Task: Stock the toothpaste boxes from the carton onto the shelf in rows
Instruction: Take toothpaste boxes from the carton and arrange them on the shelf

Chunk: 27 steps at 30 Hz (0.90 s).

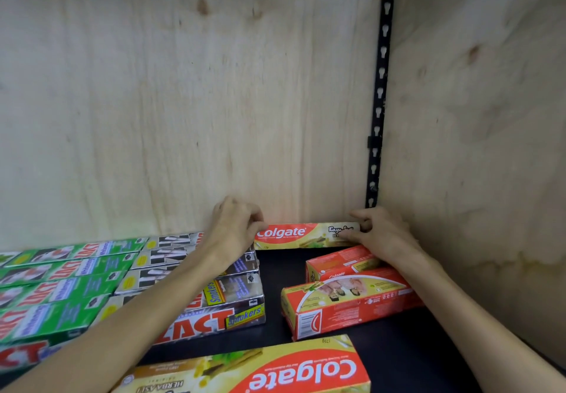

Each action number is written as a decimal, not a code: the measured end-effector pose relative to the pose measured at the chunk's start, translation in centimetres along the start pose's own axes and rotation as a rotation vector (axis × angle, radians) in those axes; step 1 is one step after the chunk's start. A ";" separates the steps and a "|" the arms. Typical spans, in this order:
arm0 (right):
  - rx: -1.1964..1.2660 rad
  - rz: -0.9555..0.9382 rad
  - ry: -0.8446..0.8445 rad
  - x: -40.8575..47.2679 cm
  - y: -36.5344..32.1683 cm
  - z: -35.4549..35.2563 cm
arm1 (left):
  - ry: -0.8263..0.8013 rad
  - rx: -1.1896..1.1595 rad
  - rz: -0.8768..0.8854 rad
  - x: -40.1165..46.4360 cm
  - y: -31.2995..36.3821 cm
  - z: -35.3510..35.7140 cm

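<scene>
A red and gold Colgate box (pixel 306 235) stands on its long edge against the wooden back wall, at the rear of the dark shelf (pixel 275 267). My left hand (pixel 235 224) grips its left end and my right hand (pixel 382 233) grips its right end. Two more red Colgate boxes (pixel 352 303) lie flat in front of it on the right. Another Colgate box (pixel 275 368) lies upside down at the front edge. The carton is out of view.
Rows of green boxes (pixel 61 285) and silver smokers' toothpaste boxes (pixel 214 310) fill the shelf's left half. A black slotted upright (pixel 379 92) runs up the back corner. A plywood side wall (pixel 474 147) closes the right side.
</scene>
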State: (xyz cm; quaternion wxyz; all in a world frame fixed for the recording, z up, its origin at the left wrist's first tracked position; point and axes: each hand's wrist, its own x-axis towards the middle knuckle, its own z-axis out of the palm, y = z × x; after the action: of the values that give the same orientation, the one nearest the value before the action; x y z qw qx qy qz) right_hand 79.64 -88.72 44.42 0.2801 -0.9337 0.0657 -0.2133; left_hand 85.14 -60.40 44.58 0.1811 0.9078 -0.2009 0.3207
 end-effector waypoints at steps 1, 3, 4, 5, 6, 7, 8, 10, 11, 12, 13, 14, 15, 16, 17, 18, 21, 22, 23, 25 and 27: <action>-0.008 0.005 -0.001 0.0 0.0 0.0 | -0.004 -0.007 -0.011 0.0 -0.2 0.1; -0.026 0.015 -0.009 0.1 0.0 0.0 | -0.017 -0.025 -0.025 0.0 -0.3 0.2; -0.033 0.015 -0.011 0.1 0.0 0.0 | -0.020 -0.033 -0.027 0.0 -0.2 0.3; -0.035 0.013 -0.011 0.1 0.0 -0.1 | -0.020 -0.039 -0.027 0.0 -0.2 0.2; -0.035 0.009 -0.010 0.1 0.0 0.0 | -0.019 -0.043 -0.027 0.0 -0.2 0.2; -0.035 0.005 -0.009 0.1 0.0 0.0 | -0.018 -0.043 -0.025 0.1 -0.2 0.1; -0.038 -0.001 -0.009 0.1 0.0 0.0 | -0.021 -0.039 -0.023 0.1 -0.3 0.1; -0.044 -0.008 -0.022 0.2 0.0 0.1 | -0.031 -0.025 -0.026 0.0 -0.4 0.1; -0.041 -0.007 -0.030 0.2 0.0 0.1 | -0.032 -0.020 -0.027 0.0 -0.4 0.1; -0.038 -0.005 -0.036 0.2 0.0 0.0 | -0.031 -0.021 -0.031 0.0 -0.4 0.1; -0.036 -0.004 -0.041 0.2 0.0 0.0 | -0.029 -0.025 -0.037 0.0 -0.4 0.1; -0.033 -0.003 -0.046 0.3 0.0 0.0 | -0.026 -0.029 -0.043 0.0 -0.4 0.1; -0.031 -0.004 -0.046 0.2 0.0 0.0 | -0.023 -0.035 -0.049 0.0 -0.4 0.1; -0.028 -0.003 -0.043 0.2 0.0 -0.1 | -0.022 -0.040 -0.054 -0.1 -0.3 0.1; -0.027 0.000 -0.039 0.1 -0.1 -0.1 | -0.019 -0.041 -0.053 -0.1 -0.3 0.0; -0.025 0.004 -0.034 0.1 -0.2 -0.2 | -0.019 -0.039 -0.050 -0.1 -0.3 0.0; -0.029 0.011 -0.025 0.0 -0.5 -0.3 | -0.034 -0.019 -0.053 -0.1 -0.3 -0.2; -0.027 0.016 -0.025 0.0 -0.6 -0.4 | -0.051 -0.004 -0.064 -0.1 -0.3 -0.3; -0.021 0.019 -0.024 0.0 -0.6 -0.4 | -0.075 0.010 -0.078 -0.1 -0.2 -0.4; -0.009 0.019 -0.015 -0.1 -0.7 -0.5 | -0.114 0.038 -0.086 -0.2 0.1 -0.5; -0.012 0.019 -0.016 -0.2 -0.8 -0.5 | -0.124 0.063 -0.079 -0.2 0.5 -0.6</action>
State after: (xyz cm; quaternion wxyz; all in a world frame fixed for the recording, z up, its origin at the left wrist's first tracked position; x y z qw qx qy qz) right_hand 79.23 -88.29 45.17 0.2769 -0.9363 0.0736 -0.2030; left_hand 84.41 -60.49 45.00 0.1521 0.9383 -0.1657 0.2628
